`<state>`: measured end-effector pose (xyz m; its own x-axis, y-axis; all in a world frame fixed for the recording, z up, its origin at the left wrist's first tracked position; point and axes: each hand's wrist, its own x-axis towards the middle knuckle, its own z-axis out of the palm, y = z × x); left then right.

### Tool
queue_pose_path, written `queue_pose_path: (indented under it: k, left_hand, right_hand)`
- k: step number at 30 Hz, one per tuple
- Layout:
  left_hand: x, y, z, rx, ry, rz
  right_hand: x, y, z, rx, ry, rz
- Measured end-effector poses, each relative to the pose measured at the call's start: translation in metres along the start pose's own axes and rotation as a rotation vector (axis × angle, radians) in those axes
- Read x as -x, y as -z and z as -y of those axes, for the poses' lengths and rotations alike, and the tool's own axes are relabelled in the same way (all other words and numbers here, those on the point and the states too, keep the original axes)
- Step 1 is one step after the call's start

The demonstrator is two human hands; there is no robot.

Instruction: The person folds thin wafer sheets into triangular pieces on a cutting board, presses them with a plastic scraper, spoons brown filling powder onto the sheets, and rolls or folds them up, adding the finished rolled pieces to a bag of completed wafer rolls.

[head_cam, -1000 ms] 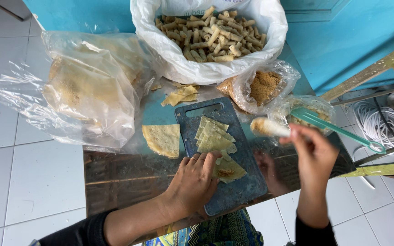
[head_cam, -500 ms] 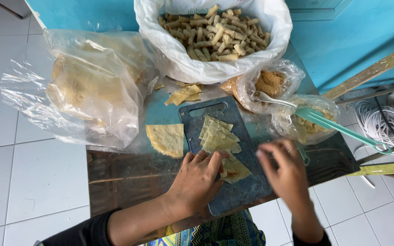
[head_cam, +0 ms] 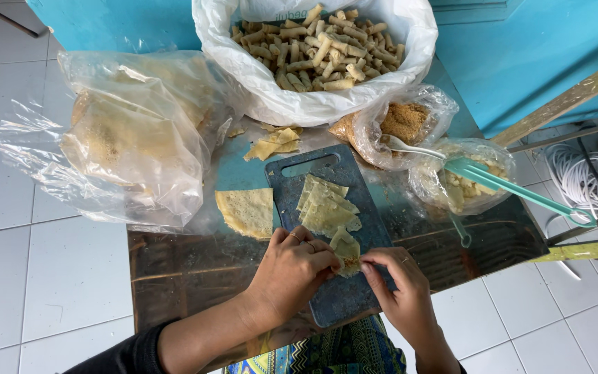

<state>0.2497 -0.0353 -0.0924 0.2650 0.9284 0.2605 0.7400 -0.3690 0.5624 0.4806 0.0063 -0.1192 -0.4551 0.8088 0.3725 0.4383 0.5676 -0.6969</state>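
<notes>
My left hand (head_cam: 292,271) and my right hand (head_cam: 394,284) both pinch one thin yellow pastry sheet (head_cam: 346,251) that lies on the near part of a dark cutting board (head_cam: 327,305). The sheet looks partly folded between my fingertips. A small stack of cut pastry sheets (head_cam: 323,206) sits on the board just beyond my hands. One more sheet (head_cam: 246,210) lies on the table to the left of the board.
A big white bag of finished rolls (head_cam: 320,48) stands at the back. A clear bag of pastry sheets (head_cam: 126,135) lies at left. A bag of brown filling with a spoon (head_cam: 403,125) and a bag with turquoise tongs (head_cam: 465,181) sit at right. Pastry scraps (head_cam: 271,144) lie behind the board.
My right hand has come down from the bag at the right to the board and now grips the pastry sheet together with my left hand.
</notes>
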Motion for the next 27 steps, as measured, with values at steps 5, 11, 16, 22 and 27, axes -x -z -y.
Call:
queue_pose_path:
  k: [5, 11, 16, 22, 27]
  left_hand:
    - [0.001, -0.004, 0.002, -0.03, -0.08, -0.07]
    - [-0.001, -0.009, 0.004, -0.001, -0.007, -0.05]
    - [-0.005, -0.02, 0.006, 0.06, 0.026, -0.102]
    - [-0.008, -0.027, 0.012, 0.005, -0.019, -0.107]
    - [-0.003, -0.021, 0.015, -0.045, -0.031, -0.108]
  right_hand:
    - [0.002, 0.001, -0.001, -0.033, -0.066, 0.084]
    - [-0.009, 0.004, -0.001, 0.014, 0.133, 0.156]
    - [-0.022, 0.0, -0.002, 0.038, 0.031, 0.154]
    - [-0.042, -0.005, -0.007, -0.012, -0.145, 0.23]
    - [-0.041, 0.002, -0.007, 0.077, 0.087, 0.235]
